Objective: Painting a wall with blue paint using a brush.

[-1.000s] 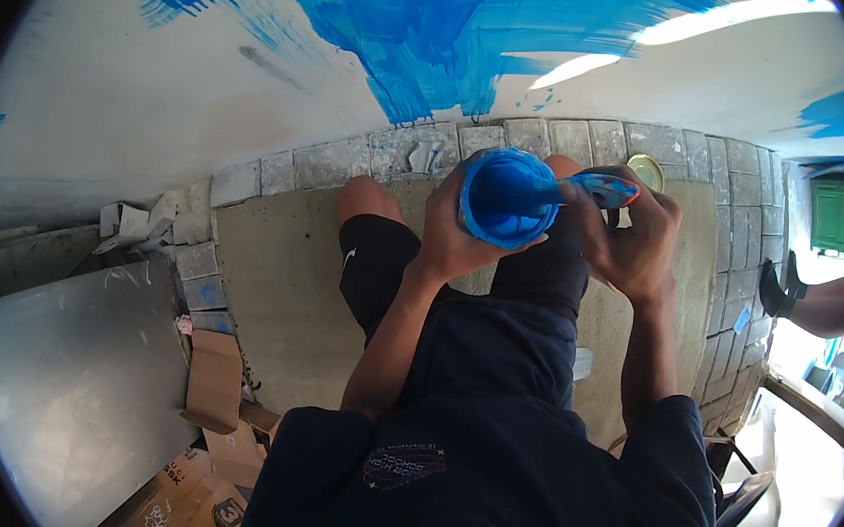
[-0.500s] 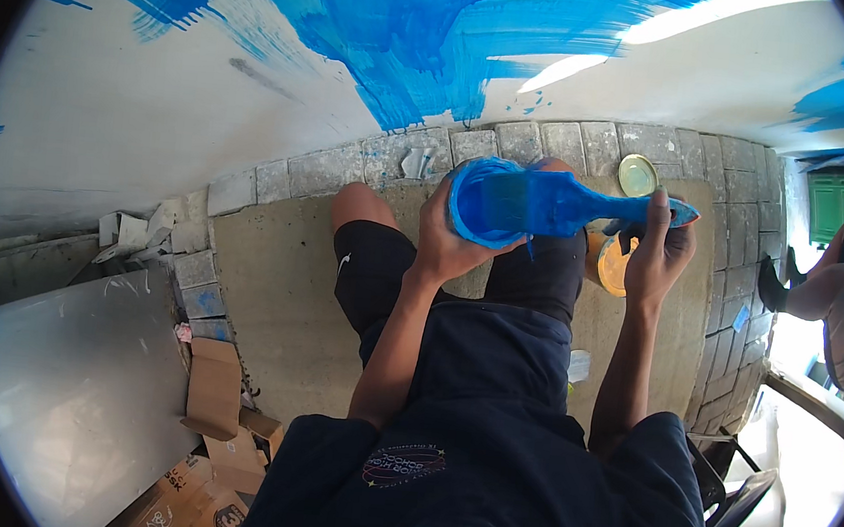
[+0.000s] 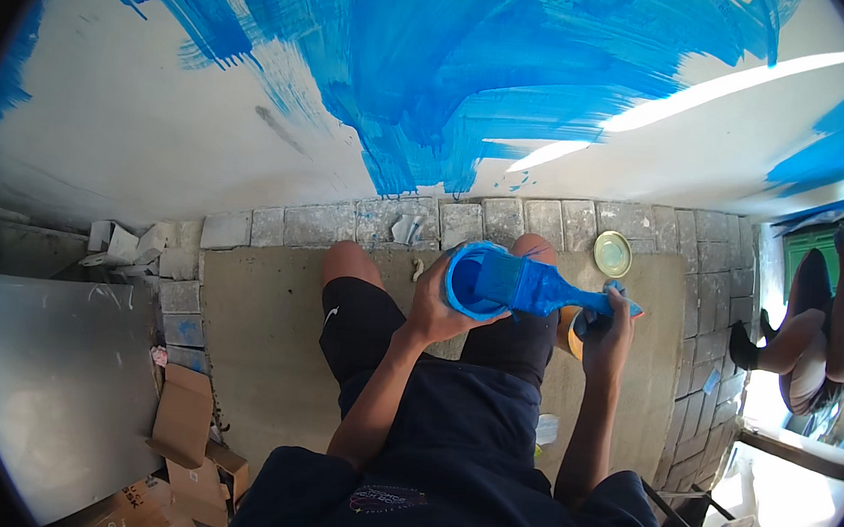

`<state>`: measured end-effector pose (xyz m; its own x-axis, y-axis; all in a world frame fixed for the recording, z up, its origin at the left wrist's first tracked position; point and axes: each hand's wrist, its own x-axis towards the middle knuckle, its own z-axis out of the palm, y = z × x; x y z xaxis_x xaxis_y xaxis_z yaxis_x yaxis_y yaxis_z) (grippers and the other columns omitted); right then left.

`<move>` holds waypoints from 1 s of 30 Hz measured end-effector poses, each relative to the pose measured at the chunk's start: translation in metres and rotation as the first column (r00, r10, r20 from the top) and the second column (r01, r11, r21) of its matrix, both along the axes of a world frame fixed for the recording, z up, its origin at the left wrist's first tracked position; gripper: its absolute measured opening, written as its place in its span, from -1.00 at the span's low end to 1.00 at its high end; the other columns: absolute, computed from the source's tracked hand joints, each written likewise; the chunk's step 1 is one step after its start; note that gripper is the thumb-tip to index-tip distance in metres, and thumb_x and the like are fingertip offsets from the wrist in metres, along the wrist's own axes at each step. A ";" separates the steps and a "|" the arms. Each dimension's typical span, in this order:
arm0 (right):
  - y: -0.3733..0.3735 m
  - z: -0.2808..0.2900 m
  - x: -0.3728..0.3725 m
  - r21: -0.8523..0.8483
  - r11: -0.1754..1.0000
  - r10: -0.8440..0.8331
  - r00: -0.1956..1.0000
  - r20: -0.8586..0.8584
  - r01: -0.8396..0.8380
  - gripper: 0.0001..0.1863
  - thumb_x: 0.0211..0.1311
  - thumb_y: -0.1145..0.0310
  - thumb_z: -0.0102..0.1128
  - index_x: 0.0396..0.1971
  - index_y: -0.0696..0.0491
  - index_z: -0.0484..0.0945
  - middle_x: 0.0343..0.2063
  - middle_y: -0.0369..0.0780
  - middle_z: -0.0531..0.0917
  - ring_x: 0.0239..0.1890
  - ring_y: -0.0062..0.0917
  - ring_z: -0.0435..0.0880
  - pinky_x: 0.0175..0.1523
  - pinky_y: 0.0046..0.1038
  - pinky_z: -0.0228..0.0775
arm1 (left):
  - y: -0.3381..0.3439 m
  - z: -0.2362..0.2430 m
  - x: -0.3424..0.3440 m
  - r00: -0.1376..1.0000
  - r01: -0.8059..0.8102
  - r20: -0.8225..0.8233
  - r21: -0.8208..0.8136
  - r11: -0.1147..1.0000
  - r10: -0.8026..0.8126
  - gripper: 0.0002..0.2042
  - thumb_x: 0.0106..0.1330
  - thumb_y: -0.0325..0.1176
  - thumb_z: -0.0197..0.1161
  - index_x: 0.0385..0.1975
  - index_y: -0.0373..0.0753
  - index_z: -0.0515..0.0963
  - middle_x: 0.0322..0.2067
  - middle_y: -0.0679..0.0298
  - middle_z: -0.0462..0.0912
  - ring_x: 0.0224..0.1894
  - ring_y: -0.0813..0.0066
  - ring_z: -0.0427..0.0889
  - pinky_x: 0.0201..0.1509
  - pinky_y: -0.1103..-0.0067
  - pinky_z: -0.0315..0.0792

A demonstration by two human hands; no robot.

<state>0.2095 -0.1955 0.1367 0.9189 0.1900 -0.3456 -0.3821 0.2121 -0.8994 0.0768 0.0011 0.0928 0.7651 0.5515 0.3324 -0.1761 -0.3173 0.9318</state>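
Clock positions are read from the paint tub, head view.

Item: paint tub, round, rim coated blue, holding blue paint. Held above the seated person's thighs, mouth towards the camera.

Item: brush, broad and flat, coated blue. Bristles over the tub's mouth; handle points to 3 o'clock. Whether the bristles touch the rim, cannot tell.

Item: left hand, at 8 o'clock. Fingers curled around the tub's side, spread to its girth, gripping it.

Item: right hand, between 3 and 4 o'clock. Fingers folded closed on the end of the brush handle, thumb uppermost.

Item: orange-yellow container, at 4 o'clock, partly hidden by the right hand.

Item: round lid, pale yellow-green, between 2 and 3 o'clock, lying flat near the grey blocks.

Item: grey blocks, a row along the wall foot, 10 to 2 o'clock.

Item: wall, white, streaked with broad blue strokes, largest patch at 12 o'clock.

Item: cardboard box, flaps open, at 8 o'clock, beside a silvery panel.

Item: another person, at 3 o'clock, well apart.
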 end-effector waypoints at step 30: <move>-0.015 0.016 -0.001 -0.348 0.928 0.280 0.862 0.422 -0.132 -0.74 0.37 0.28 0.18 -0.21 0.21 0.58 -0.52 -0.35 0.56 -0.55 -0.76 0.46 -0.48 -0.68 0.24 | 0.006 -0.009 -0.008 1.000 0.006 -0.006 -0.031 0.999 -0.006 -0.16 -0.23 -0.24 0.71 0.11 -0.34 0.39 -0.05 0.15 0.60 0.00 0.39 0.63 0.12 0.42 0.52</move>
<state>0.2082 -0.2103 0.1532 0.9362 0.3498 0.0326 0.0828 -0.1297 -0.9881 0.0690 0.0072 0.0841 0.7704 0.5567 0.3106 -0.1727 -0.2867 0.9423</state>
